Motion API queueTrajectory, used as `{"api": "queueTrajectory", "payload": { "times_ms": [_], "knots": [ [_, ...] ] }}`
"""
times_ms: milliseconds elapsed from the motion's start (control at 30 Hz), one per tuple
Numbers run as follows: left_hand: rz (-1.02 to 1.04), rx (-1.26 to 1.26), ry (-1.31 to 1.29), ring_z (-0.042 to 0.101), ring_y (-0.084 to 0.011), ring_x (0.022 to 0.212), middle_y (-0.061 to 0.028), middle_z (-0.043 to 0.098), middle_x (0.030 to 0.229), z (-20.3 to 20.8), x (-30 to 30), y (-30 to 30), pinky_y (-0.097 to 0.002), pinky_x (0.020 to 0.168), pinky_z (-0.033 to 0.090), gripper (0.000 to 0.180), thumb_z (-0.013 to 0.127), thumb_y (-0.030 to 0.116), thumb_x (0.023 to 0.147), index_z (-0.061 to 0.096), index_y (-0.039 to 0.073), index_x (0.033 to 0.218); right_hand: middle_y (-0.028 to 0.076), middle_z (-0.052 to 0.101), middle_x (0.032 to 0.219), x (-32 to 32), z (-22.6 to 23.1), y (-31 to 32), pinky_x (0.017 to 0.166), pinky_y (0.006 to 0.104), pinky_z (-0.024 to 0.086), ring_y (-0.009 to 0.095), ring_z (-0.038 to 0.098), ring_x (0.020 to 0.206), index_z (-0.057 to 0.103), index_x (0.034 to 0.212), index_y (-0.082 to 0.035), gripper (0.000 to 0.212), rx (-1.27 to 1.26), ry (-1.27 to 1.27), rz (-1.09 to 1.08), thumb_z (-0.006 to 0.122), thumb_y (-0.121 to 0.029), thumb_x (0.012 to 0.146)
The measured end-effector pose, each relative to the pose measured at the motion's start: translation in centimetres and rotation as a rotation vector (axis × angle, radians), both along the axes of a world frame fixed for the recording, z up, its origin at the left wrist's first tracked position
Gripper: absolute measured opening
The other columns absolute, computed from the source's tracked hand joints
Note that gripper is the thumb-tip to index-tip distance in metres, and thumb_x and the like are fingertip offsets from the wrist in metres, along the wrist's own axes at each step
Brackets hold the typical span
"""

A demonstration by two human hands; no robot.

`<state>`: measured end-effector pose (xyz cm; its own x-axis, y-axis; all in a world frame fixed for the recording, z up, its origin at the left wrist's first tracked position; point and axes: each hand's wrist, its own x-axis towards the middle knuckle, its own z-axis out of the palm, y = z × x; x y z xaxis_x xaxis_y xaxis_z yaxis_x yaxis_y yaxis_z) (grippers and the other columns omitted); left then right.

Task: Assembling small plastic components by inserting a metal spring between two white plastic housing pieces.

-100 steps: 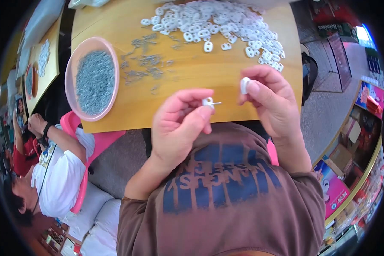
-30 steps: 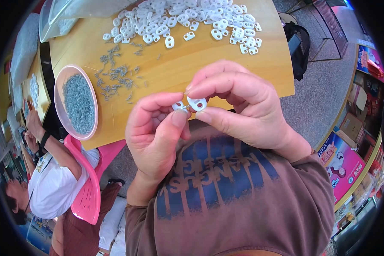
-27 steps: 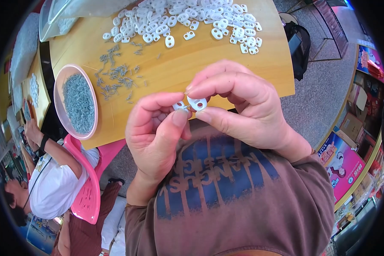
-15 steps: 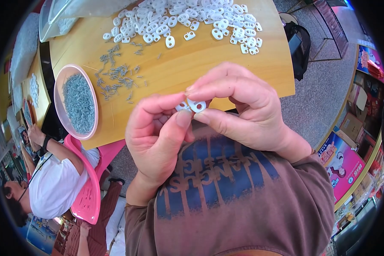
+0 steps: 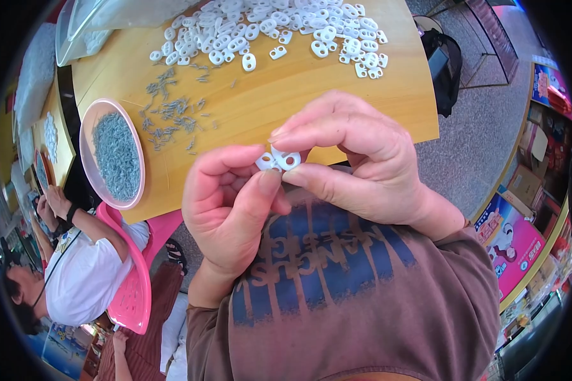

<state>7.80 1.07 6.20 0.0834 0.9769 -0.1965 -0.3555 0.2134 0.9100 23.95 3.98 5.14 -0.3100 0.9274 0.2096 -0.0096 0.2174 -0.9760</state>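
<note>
In front of my chest, just off the table's near edge, both hands work close together. My left hand [image 5: 227,206] pinches a small white plastic two-hole piece [image 5: 266,160] between thumb and forefinger. Thumb and fingers of my right hand [image 5: 365,159] close on a second, rounded white two-hole piece [image 5: 290,160]. The two pieces touch or overlap; fingertips cover part of both. Beyond my hands, a heap of similar white pieces [image 5: 238,43] covers the far part of the table. Small grey metal bits [image 5: 171,114], like tiny springs or screws, lie scattered nearer.
A pink oval bowl [image 5: 84,168] full of grey metal bits [image 5: 116,155] sits at the wooden table's [image 5: 362,95] left edge. A clear plastic bin [image 5: 67,41] stands at the far left. Another person [image 5: 86,279] sits on a pink chair [image 5: 136,298] at left.
Both hands have shifted slightly left, still pinching the white pieces. More of the left piece now shows between my fingers.
</note>
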Motion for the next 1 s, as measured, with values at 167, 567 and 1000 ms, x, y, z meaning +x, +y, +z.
{"api": "queueTrajectory", "payload": {
  "times_ms": [167,567,1000],
  "knots": [
    [0.015,-0.016,-0.024,0.054,-0.0085,0.057,-0.0095,0.057,0.080,0.10,0.18,0.16,-0.0169,0.050,0.044,0.021,0.053,-0.005,0.079,0.046,-0.001,0.098,0.009,0.060,0.089,-0.20,-0.17,-0.05,0.071,0.0258,0.044,0.017,0.055,0.083,0.061,0.091,-0.001,0.025,0.018,0.036,-0.013,0.065,0.003,0.068],
    [0.043,-0.062,-0.059,0.051,-0.0069,0.053,-0.0084,0.057,0.077,-0.15,0.23,0.40,-0.0162,0.047,0.042,0.018,0.054,-0.003,0.079,0.046,0.001,0.094,0.009,0.060,0.086,-0.65,-0.44,-0.13,0.068,0.0257,0.046,0.018,0.056,0.082,0.062,0.090,-0.002,0.025,0.145,-0.031,-0.070,0.066,0.005,0.066],
    [-0.063,0.039,-0.027,0.060,-0.0176,0.071,-0.0161,0.057,0.091,0.08,-0.43,-0.20,-0.0253,0.063,0.052,0.026,0.050,-0.006,0.080,0.045,-0.004,0.105,0.011,0.058,0.092,0.03,-0.49,-0.22,0.072,0.0255,0.046,0.017,0.055,0.085,0.061,0.093,0.000,0.025,-0.043,0.111,0.045,0.066,0.004,0.069]
  ]
}}
